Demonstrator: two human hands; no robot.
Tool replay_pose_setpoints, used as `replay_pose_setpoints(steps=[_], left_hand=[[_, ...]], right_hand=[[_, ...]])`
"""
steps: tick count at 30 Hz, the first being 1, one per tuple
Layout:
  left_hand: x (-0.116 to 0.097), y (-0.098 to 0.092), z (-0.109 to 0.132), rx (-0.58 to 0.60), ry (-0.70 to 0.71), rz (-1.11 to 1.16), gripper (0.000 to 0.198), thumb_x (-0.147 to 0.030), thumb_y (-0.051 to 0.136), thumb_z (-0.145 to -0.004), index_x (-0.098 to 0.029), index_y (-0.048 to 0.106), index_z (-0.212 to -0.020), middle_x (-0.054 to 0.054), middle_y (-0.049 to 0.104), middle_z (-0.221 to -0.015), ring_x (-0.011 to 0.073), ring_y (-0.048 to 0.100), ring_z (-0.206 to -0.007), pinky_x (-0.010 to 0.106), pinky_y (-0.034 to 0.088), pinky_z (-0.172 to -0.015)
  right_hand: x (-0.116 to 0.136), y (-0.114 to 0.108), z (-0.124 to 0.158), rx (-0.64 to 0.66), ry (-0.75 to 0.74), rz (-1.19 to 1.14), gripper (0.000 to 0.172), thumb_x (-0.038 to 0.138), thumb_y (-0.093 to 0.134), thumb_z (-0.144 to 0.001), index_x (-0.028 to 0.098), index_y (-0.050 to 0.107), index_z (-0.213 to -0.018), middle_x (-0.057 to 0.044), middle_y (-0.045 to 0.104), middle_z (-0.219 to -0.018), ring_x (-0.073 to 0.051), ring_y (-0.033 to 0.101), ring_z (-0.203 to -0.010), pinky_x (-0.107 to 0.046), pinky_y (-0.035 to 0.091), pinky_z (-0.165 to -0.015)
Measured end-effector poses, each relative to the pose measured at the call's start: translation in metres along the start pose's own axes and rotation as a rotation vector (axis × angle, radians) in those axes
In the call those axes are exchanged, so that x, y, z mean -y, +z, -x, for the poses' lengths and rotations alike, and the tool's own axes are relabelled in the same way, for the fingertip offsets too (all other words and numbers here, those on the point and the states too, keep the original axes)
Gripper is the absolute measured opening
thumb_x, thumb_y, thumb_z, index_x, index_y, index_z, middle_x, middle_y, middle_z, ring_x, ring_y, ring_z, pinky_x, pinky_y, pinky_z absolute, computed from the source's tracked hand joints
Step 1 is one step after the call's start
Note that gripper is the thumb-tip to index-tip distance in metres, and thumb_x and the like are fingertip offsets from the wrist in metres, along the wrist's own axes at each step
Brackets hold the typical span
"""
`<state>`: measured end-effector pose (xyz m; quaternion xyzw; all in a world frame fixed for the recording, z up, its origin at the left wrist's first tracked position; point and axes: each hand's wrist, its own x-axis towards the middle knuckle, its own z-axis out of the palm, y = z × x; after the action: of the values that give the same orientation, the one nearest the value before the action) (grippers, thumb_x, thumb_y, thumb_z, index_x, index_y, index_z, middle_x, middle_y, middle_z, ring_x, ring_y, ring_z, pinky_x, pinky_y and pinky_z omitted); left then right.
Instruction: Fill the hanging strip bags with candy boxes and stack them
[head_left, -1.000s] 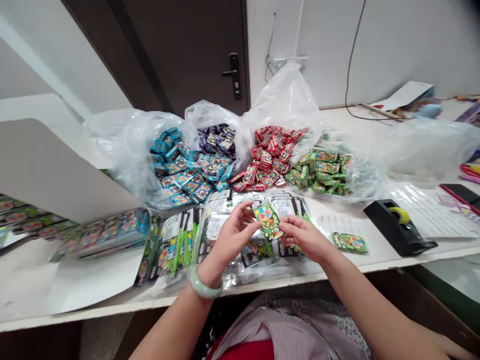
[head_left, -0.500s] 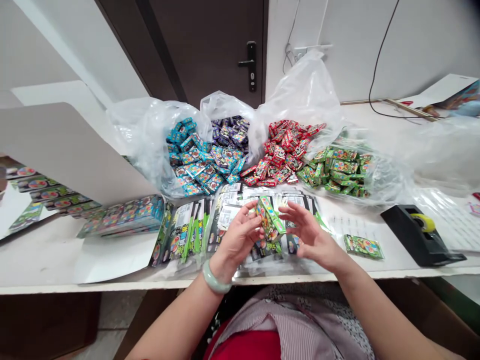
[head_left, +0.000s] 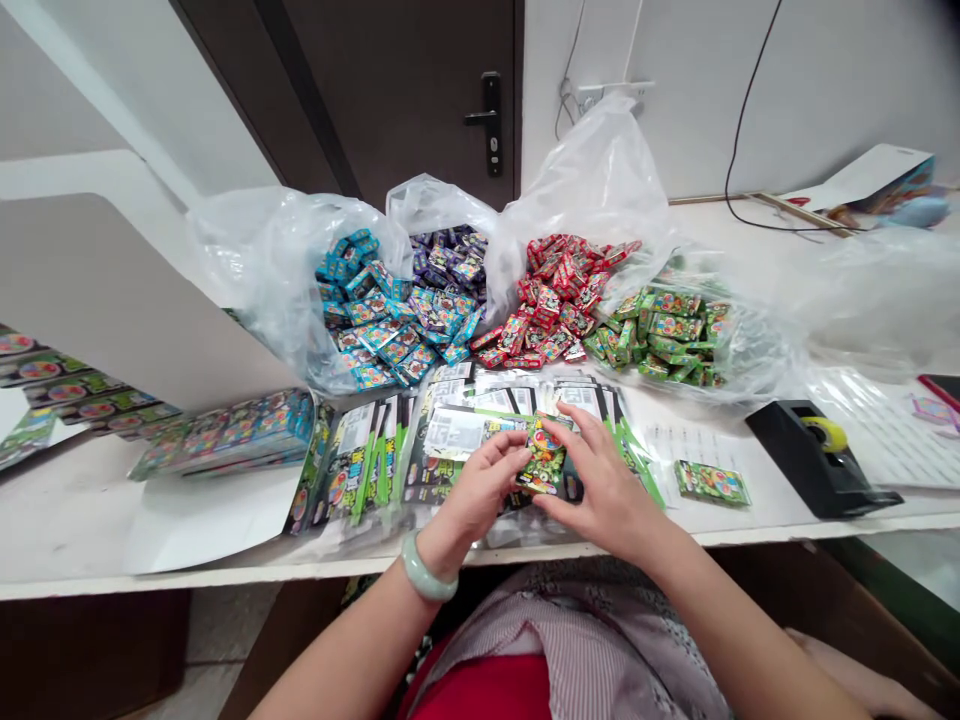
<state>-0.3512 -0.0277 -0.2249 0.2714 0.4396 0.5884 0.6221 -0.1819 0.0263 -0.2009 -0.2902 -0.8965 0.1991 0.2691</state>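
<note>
Left hand (head_left: 480, 487) and right hand (head_left: 604, 490) grip 1 green printed packet (head_left: 543, 458) between closed fingers, just above the plastic-sleeved printed cards (head_left: 454, 432).

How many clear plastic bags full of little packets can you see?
4: the blue-packet bag, the purple-packet bag, the red-packet bag and the green-packet bag, side by side in a row.

Person wears a pale green jade bangle (head_left: 428, 581) on the left wrist (head_left: 444, 553), a mauve-and-white striped blouse (head_left: 570, 660) with a grey patterned panel (head_left: 660, 640) alongside, and a red garment (head_left: 487, 690) beneath, forearms (head_left: 337, 660) bare
</note>
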Motion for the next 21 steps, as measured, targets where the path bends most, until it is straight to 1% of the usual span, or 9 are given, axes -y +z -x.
replay_pose_setpoints(steps=[3,5,7,8,11,13,16,19,21], left_hand=[[-0.008,-0.011,-0.002,0.043,0.053,-0.213,0.043,-0.043,0.069,-0.081,-0.017,0.06,-0.114,0.008,0.065,-0.105,0.0171,0.062,-0.086,0.028,0.05,-0.076],[-0.023,-0.026,-0.007,0.082,0.19,-0.559,0.056,-0.043,0.07,-0.08,-0.02,0.053,-0.128,0.012,0.061,-0.12,0.0231,0.06,-0.103,0.038,0.049,-0.09],[-0.041,-0.045,-0.016,0.121,0.342,-1.0,0.077,-0.039,0.078,-0.072,-0.022,0.043,-0.139,0.015,0.047,-0.141,0.0301,0.045,-0.129,0.048,0.033,-0.11],[-0.049,-0.054,-0.021,0.174,0.355,-1.194,0.086,-0.038,0.08,-0.068,-0.021,0.04,-0.142,0.017,0.04,-0.147,0.0335,0.035,-0.137,0.052,0.024,-0.114],[-0.059,-0.071,-0.036,0.327,0.256,-1.583,0.099,-0.038,0.083,-0.062,-0.019,0.034,-0.145,0.019,0.028,-0.154,0.0407,0.015,-0.145,0.062,0.012,-0.115],[-0.058,-0.073,-0.041,0.364,0.243,-1.692,0.097,-0.038,0.082,-0.064,-0.019,0.033,-0.145,0.019,0.032,-0.152,0.0414,0.015,-0.144,0.064,0.011,-0.114],[-0.057,-0.072,-0.04,0.334,0.375,-1.727,0.087,-0.037,0.077,-0.069,-0.021,0.035,-0.144,0.017,0.042,-0.144,0.0386,0.029,-0.14,0.064,0.013,-0.114],[-0.062,-0.071,-0.033,0.286,0.518,-1.75,0.089,-0.04,0.077,-0.068,-0.02,0.034,-0.144,0.017,0.045,-0.137,0.037,0.039,-0.131,0.062,0.019,-0.113],[-0.067,-0.071,-0.028,0.278,0.58,-1.775,0.091,-0.042,0.078,-0.067,-0.019,0.034,-0.143,0.018,0.045,-0.135,0.0375,0.041,-0.127,0.06,0.027,-0.111]], right_hand=[[-0.011,-0.002,0.001,-0.029,0.023,-0.008,0.061,0.033,0.063,-0.08,0.025,0.042,-0.138,-0.014,0.044,-0.139,-0.032,0.041,-0.133,-0.053,0.038,-0.109],[-0.028,-0.007,0.001,-0.08,0.046,-0.012,0.057,0.034,0.063,-0.08,0.022,0.047,-0.134,-0.015,0.049,-0.135,-0.03,0.045,-0.13,-0.052,0.04,-0.108],[-0.049,-0.012,0.001,-0.149,0.096,-0.006,0.054,0.034,0.063,-0.08,0.019,0.05,-0.13,-0.016,0.051,-0.135,-0.03,0.047,-0.129,-0.051,0.039,-0.108],[-0.059,-0.013,0.001,-0.167,0.12,-0.005,0.053,0.034,0.063,-0.08,0.018,0.051,-0.13,-0.017,0.051,-0.136,-0.03,0.047,-0.129,-0.051,0.039,-0.108],[-0.077,-0.007,0.002,-0.112,0.127,-0.024,0.051,0.034,0.062,-0.082,0.018,0.052,-0.129,-0.017,0.047,-0.141,-0.03,0.045,-0.131,-0.051,0.038,-0.109],[-0.078,0.002,0.001,-0.066,0.088,-0.024,0.05,0.033,0.062,-0.082,0.019,0.052,-0.128,-0.017,0.045,-0.142,-0.029,0.044,-0.132,-0.05,0.039,-0.109],[-0.069,0.011,-0.002,-0.142,0.082,0.033,0.048,0.03,0.061,-0.081,0.019,0.052,-0.127,-0.017,0.045,-0.138,-0.03,0.043,-0.131,-0.051,0.039,-0.108],[-0.058,0.007,-0.007,-0.226,0.088,0.091,0.047,0.028,0.061,-0.082,0.02,0.051,-0.127,-0.017,0.044,-0.137,-0.031,0.042,-0.13,-0.054,0.038,-0.108],[-0.052,0.001,-0.009,-0.164,0.033,0.119,0.047,0.029,0.061,-0.082,0.022,0.051,-0.127,-0.015,0.044,-0.139,-0.031,0.04,-0.132,-0.054,0.037,-0.108]])
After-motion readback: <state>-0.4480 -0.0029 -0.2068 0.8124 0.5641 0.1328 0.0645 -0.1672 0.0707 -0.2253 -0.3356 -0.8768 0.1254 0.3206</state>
